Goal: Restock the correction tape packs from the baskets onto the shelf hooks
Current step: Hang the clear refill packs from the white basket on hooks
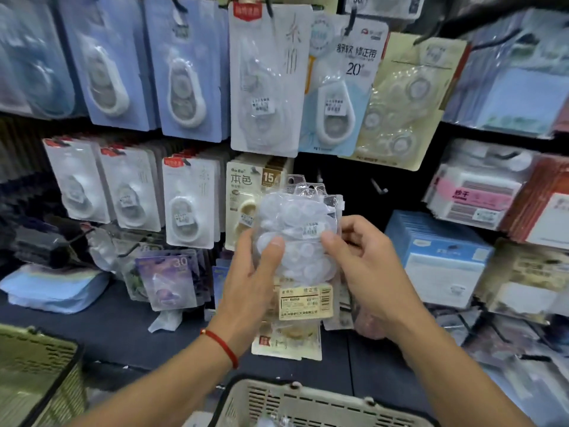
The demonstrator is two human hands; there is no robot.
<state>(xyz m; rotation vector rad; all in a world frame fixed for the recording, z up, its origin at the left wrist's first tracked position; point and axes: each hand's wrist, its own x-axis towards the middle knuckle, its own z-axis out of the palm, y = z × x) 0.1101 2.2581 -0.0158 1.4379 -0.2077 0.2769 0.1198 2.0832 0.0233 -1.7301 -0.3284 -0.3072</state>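
Closest to you, at the bottom edge, sits the beige plastic basket (308, 402), its slotted rim right under your forearms so the stock is an easy reach; a few clear packs seem to lie inside, though they are too blurred to be sure of. A second, olive-coloured basket (34, 365) stands off to your left.

Above the basket your two hands meet on a bunch of clear correction tape packs (297, 232). Your left hand (249, 278), the one with the red string bracelet (220, 346) at the wrist, wraps the bunch from the left with the thumb laid across the front, carrying the weight. Your right hand (366, 266) pinches the right edge with thumb and curled fingers, probably to square the stack or peel off the top pack. The hang holes are turned upward and fanned out, which suits threading them onto a peg.

Just behind the bunch, on the dark shelf back, you have a bare shelf hook (377, 186) up and to the right of the packs. It looks like the likeliest target, since the pegs around it are full; the packs are near it but not yet on it.

Left of that gap hangs a beige-carded pack marked 15 (243, 192), then rows of white-carded tapes (189, 201). Farther up, the top row carries blue-carded tapes (184, 69) and a pack marked 20 (345, 84). To thread cleanly, line the holes up first, as loose blister edges snag easily.
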